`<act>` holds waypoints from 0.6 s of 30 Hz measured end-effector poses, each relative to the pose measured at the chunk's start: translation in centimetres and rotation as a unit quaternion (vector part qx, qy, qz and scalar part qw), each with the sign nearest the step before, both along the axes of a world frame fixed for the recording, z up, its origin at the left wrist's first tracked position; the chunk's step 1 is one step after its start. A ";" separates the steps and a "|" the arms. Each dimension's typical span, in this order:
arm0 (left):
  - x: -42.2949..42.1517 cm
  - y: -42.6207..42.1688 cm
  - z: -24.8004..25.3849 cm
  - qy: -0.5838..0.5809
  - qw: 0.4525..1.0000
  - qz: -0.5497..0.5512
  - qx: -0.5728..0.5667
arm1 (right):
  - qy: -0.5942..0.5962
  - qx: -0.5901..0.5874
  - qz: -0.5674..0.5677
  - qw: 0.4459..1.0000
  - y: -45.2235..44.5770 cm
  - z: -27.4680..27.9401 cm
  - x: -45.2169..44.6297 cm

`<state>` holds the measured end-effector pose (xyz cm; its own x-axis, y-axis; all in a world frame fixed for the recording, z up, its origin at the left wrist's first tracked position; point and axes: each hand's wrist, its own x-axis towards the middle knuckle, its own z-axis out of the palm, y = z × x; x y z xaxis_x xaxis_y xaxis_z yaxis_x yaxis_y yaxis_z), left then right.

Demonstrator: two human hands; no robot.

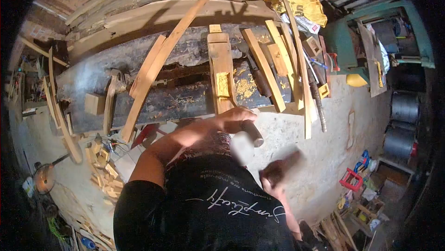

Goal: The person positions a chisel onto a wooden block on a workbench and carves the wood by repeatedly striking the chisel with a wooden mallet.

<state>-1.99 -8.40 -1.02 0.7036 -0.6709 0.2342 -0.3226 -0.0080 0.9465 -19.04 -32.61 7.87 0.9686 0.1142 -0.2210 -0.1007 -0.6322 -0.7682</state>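
While the head cam pointed down past a black T-shirt (208,223), the left hand (235,115) was wrapped around a dark round handle (253,134), with its blunt end sticking out. The right hand (273,185), lower and off to the side, looked closed around a chunky dark tool (288,160), too blurry to really identify; handle and tool were apart. The slotted wooden block (219,56) lay on the counter (185,103), its near end right by the left hand. Yellow shavings (245,88) were scattered just right of it, then a wooden bar (263,68) beyond. A long plank (166,57) slanted across on the left.
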 end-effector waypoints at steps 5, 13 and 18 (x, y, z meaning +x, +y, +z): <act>-0.8 -0.4 -0.6 0.020 0.999 -0.003 -0.039 | -0.064 0.106 -0.114 0.986 3.3 -0.8 -1.5; 0.3 -1.0 -1.6 -0.045 0.998 -0.052 0.004 | -0.069 0.197 -0.292 0.933 8.7 0.9 -5.9; 6.3 -0.7 0.3 0.213 0.966 0.142 -0.023 | -0.107 0.080 -0.287 0.949 10.0 -0.2 -6.3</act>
<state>4.28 -9.10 -0.68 0.8970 -0.4322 -0.0929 0.1061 0.0064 0.9943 -25.36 -22.57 7.68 0.9022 -0.4298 -0.0362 -0.2237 -0.3946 -0.8912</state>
